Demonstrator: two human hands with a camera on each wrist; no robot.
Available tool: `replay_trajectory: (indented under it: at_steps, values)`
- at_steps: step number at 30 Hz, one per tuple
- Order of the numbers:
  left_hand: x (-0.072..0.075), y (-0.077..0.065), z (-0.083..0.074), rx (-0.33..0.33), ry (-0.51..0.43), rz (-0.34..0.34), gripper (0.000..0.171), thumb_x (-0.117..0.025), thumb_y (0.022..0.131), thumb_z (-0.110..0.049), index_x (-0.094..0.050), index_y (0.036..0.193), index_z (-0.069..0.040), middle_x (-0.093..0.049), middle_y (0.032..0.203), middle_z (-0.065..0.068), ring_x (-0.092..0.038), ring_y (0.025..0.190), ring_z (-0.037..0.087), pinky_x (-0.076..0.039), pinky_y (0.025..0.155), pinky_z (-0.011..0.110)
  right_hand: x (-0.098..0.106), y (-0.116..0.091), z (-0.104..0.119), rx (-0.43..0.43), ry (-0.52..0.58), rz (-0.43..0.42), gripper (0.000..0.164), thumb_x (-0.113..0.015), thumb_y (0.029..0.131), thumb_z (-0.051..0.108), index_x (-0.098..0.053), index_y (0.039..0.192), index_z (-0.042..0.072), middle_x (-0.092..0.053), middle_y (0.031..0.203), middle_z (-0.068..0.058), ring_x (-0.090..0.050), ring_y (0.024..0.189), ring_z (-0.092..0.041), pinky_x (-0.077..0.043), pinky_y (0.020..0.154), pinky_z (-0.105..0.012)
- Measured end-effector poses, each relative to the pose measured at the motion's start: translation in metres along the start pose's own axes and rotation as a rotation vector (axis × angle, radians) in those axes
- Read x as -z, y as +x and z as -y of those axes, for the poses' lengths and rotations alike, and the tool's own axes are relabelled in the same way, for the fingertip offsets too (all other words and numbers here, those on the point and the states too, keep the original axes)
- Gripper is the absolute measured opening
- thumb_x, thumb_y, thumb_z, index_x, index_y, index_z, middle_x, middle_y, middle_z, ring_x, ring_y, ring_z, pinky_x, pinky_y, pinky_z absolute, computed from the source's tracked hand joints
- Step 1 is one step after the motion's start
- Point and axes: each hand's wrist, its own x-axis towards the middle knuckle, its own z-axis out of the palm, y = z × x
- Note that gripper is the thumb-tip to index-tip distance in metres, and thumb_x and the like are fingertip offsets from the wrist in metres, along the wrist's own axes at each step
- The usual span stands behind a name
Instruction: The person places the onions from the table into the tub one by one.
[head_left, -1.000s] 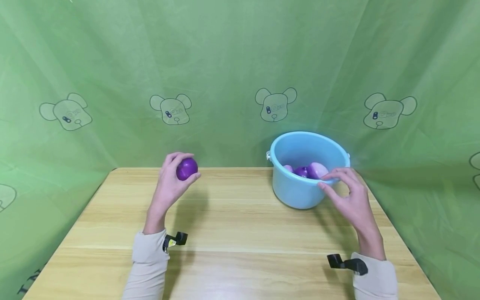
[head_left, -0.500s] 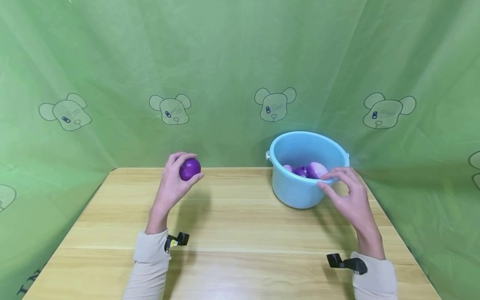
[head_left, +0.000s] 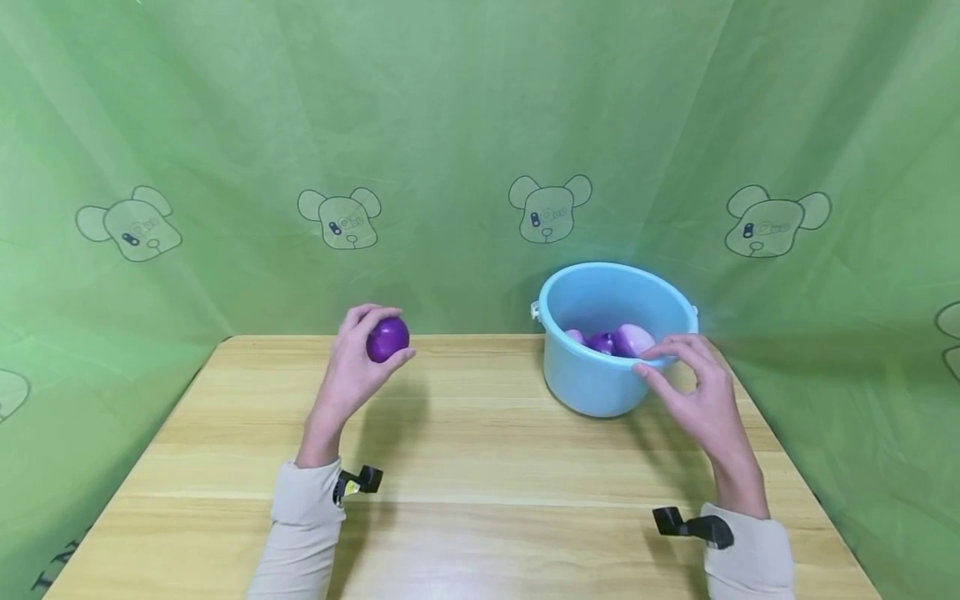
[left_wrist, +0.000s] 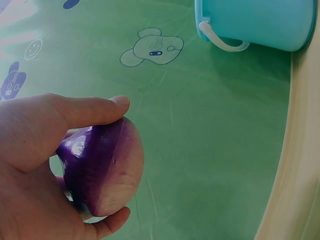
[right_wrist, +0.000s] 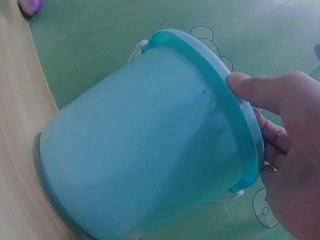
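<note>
My left hand (head_left: 351, 365) holds a purple, onion-shaped bulb (head_left: 388, 339) above the far left part of the table. In the left wrist view, thumb and fingertips grip its sides; the bulb (left_wrist: 112, 167) is glossy purple toward the palm and pale at the outer end. A light blue bucket (head_left: 592, 387) stands upright at the back right. With thumb outside and fingers inside, my right hand (head_left: 701, 396) pinches the near right part of its rim (right_wrist: 220, 75). Purple and pale lilac rounded pieces (head_left: 632, 340) lie in the bucket, partly hidden by the front wall.
The wooden table (head_left: 480, 467) ends at a green curtain (head_left: 450, 125) printed with bear faces, which also closes both sides. A white handle (left_wrist: 225, 44) hangs from the bucket. A black camera mount (head_left: 693, 527) sits on each sleeve.
My left hand has moved slightly right with the purple bulb, toward the bucket. The right hand keeps its grip on the rim, and the bucket stands where it was.
</note>
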Motion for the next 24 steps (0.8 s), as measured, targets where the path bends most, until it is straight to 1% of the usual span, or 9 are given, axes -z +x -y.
replay_trajectory:
  at_steps: [3, 7, 9, 10, 12, 14, 16, 19, 24]
  values:
    - [-0.002, 0.000, -0.001, 0.000, 0.012, 0.010, 0.059, -0.089, 0.081, -0.019, -0.064, 0.134, -0.011, -0.048, 0.142, 0.017, -0.047, 0.127, 0.040, -0.049, 0.099, 0.061, 0.000, 0.000, 0.001, -0.010, -0.001, 0.002, 0.020, -0.082, 0.087, 0.006, -0.073, 0.104, 0.005, -0.063, 0.117, -0.004, -0.049, 0.115, -0.005, -0.033, 0.106, -0.025]
    - [-0.005, 0.000, -0.002, 0.002, 0.020, 0.012, 0.059, -0.089, 0.081, -0.020, -0.065, 0.134, -0.013, -0.048, 0.142, 0.015, -0.045, 0.128, 0.039, -0.046, 0.100, 0.062, 0.000, 0.000, 0.002, -0.021, 0.007, 0.004, 0.020, -0.082, 0.088, 0.008, -0.073, 0.105, 0.004, -0.062, 0.119, -0.005, -0.048, 0.116, -0.005, -0.034, 0.112, -0.042]
    - [-0.005, 0.000, -0.002, 0.003, 0.022, 0.011, 0.059, -0.089, 0.081, -0.021, -0.064, 0.134, -0.013, -0.048, 0.143, 0.014, -0.045, 0.128, 0.038, -0.046, 0.100, 0.061, 0.000, 0.000, 0.002, -0.023, 0.008, 0.004, 0.020, -0.082, 0.088, 0.008, -0.073, 0.104, 0.004, -0.062, 0.119, -0.005, -0.048, 0.117, -0.004, -0.034, 0.112, -0.046]
    - [-0.006, 0.000, -0.002, 0.000, 0.022, 0.011, 0.059, -0.089, 0.081, -0.020, -0.064, 0.134, -0.013, -0.048, 0.142, 0.015, -0.046, 0.128, 0.038, -0.046, 0.100, 0.061, 0.000, 0.000, 0.001, -0.015, 0.010, 0.000, 0.020, -0.082, 0.087, 0.007, -0.073, 0.105, 0.003, -0.062, 0.119, -0.006, -0.048, 0.117, -0.004, -0.034, 0.113, -0.044]
    - [-0.007, 0.001, -0.003, -0.007, 0.022, 0.013, 0.059, -0.089, 0.080, -0.020, -0.065, 0.133, -0.013, -0.048, 0.142, 0.015, -0.046, 0.128, 0.038, -0.046, 0.100, 0.061, -0.001, 0.001, 0.001, 0.000, 0.006, -0.009, 0.021, -0.083, 0.086, 0.005, -0.074, 0.104, 0.003, -0.063, 0.118, -0.007, -0.049, 0.116, -0.003, -0.034, 0.111, -0.036]
    - [-0.010, 0.002, -0.005, -0.018, 0.020, 0.019, 0.059, -0.090, 0.080, -0.019, -0.065, 0.133, -0.012, -0.048, 0.142, 0.016, -0.046, 0.128, 0.038, -0.046, 0.101, 0.061, -0.001, 0.001, -0.001, 0.015, 0.000, -0.020, 0.021, -0.083, 0.084, 0.003, -0.074, 0.103, 0.003, -0.064, 0.116, -0.007, -0.049, 0.115, -0.003, -0.033, 0.107, -0.026]
    - [-0.013, 0.003, -0.006, -0.028, 0.017, 0.027, 0.059, -0.090, 0.080, -0.017, -0.065, 0.133, -0.011, -0.049, 0.141, 0.016, -0.046, 0.129, 0.038, -0.047, 0.101, 0.062, -0.002, 0.001, -0.002, 0.026, -0.005, -0.028, 0.022, -0.084, 0.083, 0.002, -0.074, 0.102, 0.003, -0.064, 0.115, -0.007, -0.050, 0.114, -0.003, -0.032, 0.104, -0.022]
    - [-0.016, 0.003, -0.008, -0.030, 0.018, 0.043, 0.059, -0.090, 0.080, -0.017, -0.065, 0.133, -0.012, -0.049, 0.141, 0.015, -0.046, 0.130, 0.038, -0.048, 0.101, 0.062, -0.002, 0.000, -0.002, 0.016, -0.007, -0.027, 0.021, -0.084, 0.083, 0.002, -0.074, 0.102, 0.003, -0.064, 0.115, -0.006, -0.050, 0.114, -0.003, -0.032, 0.105, -0.024]
    - [-0.019, 0.002, -0.009, -0.028, 0.020, 0.051, 0.059, -0.089, 0.080, -0.018, -0.064, 0.134, -0.012, -0.048, 0.143, 0.014, -0.046, 0.132, 0.038, -0.050, 0.100, 0.062, -0.001, 0.001, -0.001, 0.009, -0.004, -0.024, 0.023, -0.084, 0.083, 0.002, -0.074, 0.103, 0.004, -0.065, 0.117, -0.008, -0.049, 0.115, -0.003, -0.032, 0.106, -0.026]
